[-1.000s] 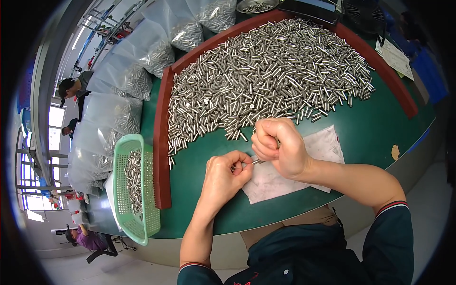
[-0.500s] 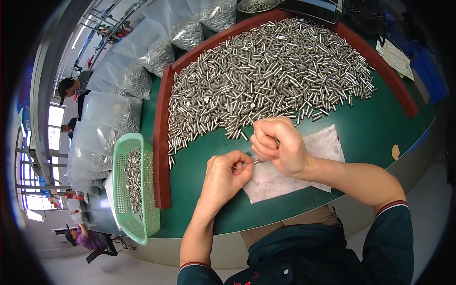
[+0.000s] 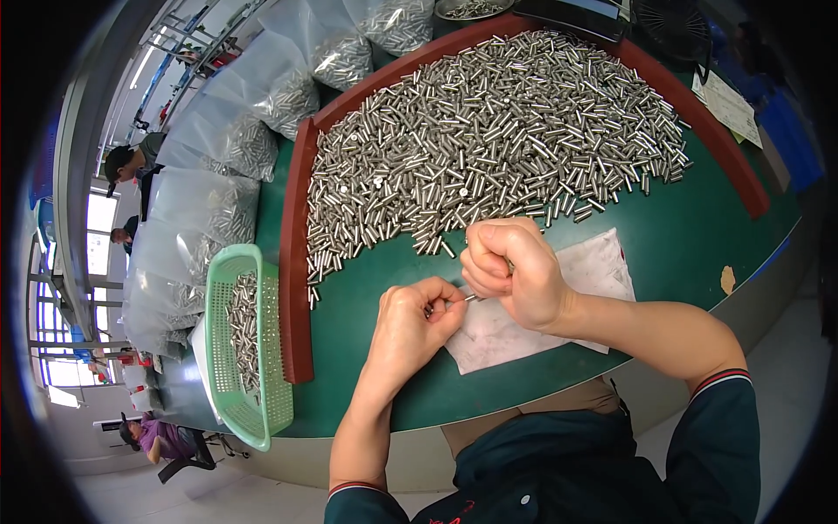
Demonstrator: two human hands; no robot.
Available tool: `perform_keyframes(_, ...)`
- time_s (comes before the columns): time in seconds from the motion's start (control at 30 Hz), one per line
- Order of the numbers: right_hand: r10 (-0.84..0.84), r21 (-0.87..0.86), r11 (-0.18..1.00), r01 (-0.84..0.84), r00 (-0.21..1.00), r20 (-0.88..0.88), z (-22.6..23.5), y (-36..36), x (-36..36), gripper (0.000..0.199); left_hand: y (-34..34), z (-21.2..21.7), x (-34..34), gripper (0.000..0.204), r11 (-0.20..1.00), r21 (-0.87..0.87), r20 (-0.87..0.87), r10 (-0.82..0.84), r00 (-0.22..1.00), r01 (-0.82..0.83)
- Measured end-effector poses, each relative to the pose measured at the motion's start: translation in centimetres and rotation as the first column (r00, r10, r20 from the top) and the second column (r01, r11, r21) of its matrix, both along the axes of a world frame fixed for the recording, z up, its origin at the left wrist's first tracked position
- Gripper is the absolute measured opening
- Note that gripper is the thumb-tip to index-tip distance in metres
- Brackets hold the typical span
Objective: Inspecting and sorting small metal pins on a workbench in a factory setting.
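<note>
My left hand (image 3: pixel 403 325) is closed in a pinch above a stained white cloth (image 3: pixel 502 341). A short silver metal pin (image 3: pixel 471 298) sticks out from its fingertips toward my other hand; more metal shows inside the curled fingers. Beside it, slightly higher and to the right, my right hand (image 3: pixel 521 272) is curled into a fist with the thumb on top. What this fist holds, if anything, is hidden by the fingers. Beyond both hands spreads a big heap of similar metal pins (image 3: pixel 497 131) on the green tabletop (image 3: pixel 349 349).
Dark red strips (image 3: pixel 298 262) border the heap. At the left stands a light green plastic basket (image 3: pixel 278 397) with pins inside. Clear bags of pins (image 3: pixel 249 144) line the far left. A metal bowl (image 3: pixel 471 10) and a fan (image 3: pixel 672 31) are at the back. Other people sit far left.
Both my hands keep almost the same pose and place. The picture has shifted very slightly. At the far lower left, a person in purple has lowered an arm.
</note>
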State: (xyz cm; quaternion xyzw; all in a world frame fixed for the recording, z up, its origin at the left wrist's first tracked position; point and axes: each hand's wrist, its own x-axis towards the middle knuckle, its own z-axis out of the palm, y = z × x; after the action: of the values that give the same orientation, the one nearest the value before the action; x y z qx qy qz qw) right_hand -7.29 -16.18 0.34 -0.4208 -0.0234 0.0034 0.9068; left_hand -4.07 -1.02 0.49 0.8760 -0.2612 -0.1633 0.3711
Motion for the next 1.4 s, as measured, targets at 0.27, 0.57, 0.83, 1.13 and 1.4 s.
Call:
perform_keyframes(0.27, -0.002, -0.144, 0.990, 0.013, 0.997, 0.076, 0.1, 0.6, 0.0, 0.032, -0.2, 0.5, 0.2, 0.006, 0.999, 0.014, -0.008, -0.031, 0.999, 0.032)
perform_keyframes(0.57, 0.012, -0.082, 0.997, -0.008, 0.999, 0.049, -0.1, 0.4, 0.1, 0.032, 0.3, 1.0, -0.1, 0.010, 0.996, 0.035, -0.003, -0.083, 0.997, 0.083)
perform_keyframes(0.83, 0.027, -0.040, 0.999, -0.028, 0.999, -0.021, 0.3, 0.3, 0.0, 0.032, 2.2, -0.5, 2.5, 0.014, 0.649, -0.599, -0.786, -0.364, 0.500, -0.470)
perform_keyframes(1.13, 0.042, -0.005, 0.999, -0.042, 0.999, -0.007, 0.1, 0.1, 0.1, 0.032, 1.8, 0.1, 2.7, 0.024, 0.674, -0.505, -0.846, -0.263, 0.464, -0.540)
perform_keyframes(1.4, 0.030, -0.039, 0.999, -0.031, 0.999, -0.010, 0.0, 0.0, 0.3, 0.032, 3.9, 2.9, 3.2, 0.021, 0.661, -0.650, -0.154, 0.368, 0.917, -0.375)
